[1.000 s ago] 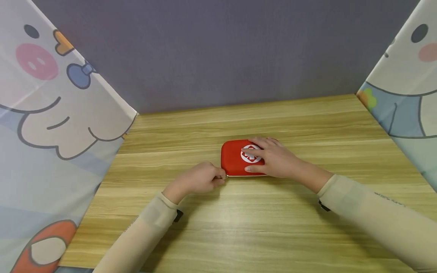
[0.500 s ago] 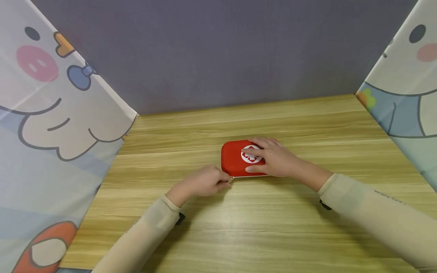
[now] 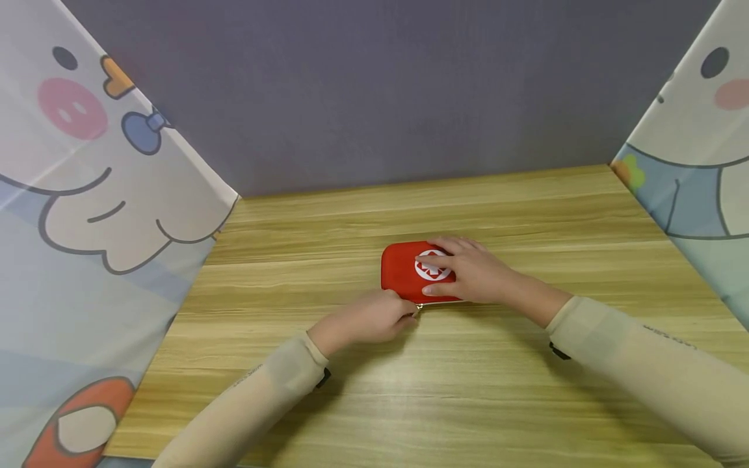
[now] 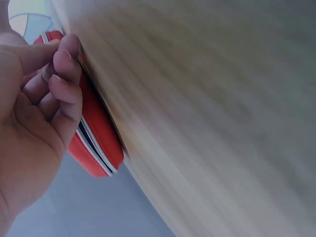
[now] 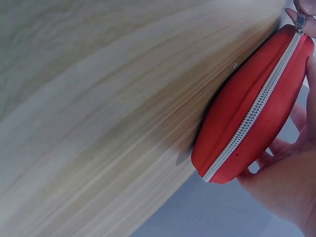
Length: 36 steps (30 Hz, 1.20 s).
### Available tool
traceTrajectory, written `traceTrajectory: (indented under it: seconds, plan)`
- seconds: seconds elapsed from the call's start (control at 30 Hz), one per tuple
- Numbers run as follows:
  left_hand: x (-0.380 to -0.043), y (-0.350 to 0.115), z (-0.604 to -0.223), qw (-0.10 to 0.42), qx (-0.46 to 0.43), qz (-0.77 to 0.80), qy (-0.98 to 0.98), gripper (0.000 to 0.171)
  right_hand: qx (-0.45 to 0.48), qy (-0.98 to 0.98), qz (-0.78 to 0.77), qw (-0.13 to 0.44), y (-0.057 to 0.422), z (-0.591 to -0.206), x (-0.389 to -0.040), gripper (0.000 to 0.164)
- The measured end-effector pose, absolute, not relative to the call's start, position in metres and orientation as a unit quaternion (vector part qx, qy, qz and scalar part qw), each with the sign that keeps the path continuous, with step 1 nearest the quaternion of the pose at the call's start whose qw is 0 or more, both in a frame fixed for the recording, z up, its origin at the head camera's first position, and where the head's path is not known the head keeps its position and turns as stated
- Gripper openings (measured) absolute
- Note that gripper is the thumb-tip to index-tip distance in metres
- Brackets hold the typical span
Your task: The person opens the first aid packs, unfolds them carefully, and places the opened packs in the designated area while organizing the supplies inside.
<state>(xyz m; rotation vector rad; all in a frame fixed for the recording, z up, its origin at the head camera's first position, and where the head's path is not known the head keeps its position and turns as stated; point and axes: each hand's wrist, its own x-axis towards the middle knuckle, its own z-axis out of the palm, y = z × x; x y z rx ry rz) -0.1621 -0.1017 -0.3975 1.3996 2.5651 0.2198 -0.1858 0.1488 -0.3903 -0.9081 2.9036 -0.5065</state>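
We've got a red case (image 3: 400, 270) on the table (image 3: 445, 390), right end hidden from above (right hand (image 3: 476, 271) spread over it); left hand (image 3: 371, 318) pinches, probably, the zipper pull (image 5: 300, 22), further right than before.

Case (image 3: 402, 272) on the table (image 3: 497, 390), panel (image 3: 380, 97) behind it, sheets (image 3: 134, 208) left and right

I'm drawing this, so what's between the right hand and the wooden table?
The red case: it lies on the wooden table, with the right hand on top. The head view shows it.
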Motion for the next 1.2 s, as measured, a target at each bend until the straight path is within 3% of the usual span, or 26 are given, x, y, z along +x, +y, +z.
traceTrajectory:
  seconds: [0.6, 0.8, 1.0, 1.2]
  plan:
    - [-0.155, -0.082, -0.4, 0.088, 0.461, 0.073, 0.88, 0.022, -0.295, 0.939, -0.174, 0.029, 0.151, -0.393, -0.187, 0.063]
    - [-0.158, -0.086, -0.405, 0.136, 0.425, 0.193, 0.874, 0.032, -0.294, 0.94, -0.173, 0.026, 0.149, -0.394, -0.187, 0.064]
    - [-0.158, -0.087, -0.406, 0.214, 0.348, 0.305, 0.86, 0.021, -0.289, 0.941, -0.172, 0.024, 0.147, -0.394, -0.186, 0.065]
    - [-0.157, -0.087, -0.405, 0.225, 0.32, 0.317, 0.864, 0.015, -0.277, 0.949, -0.149, 0.018, 0.146, -0.392, -0.188, 0.067]
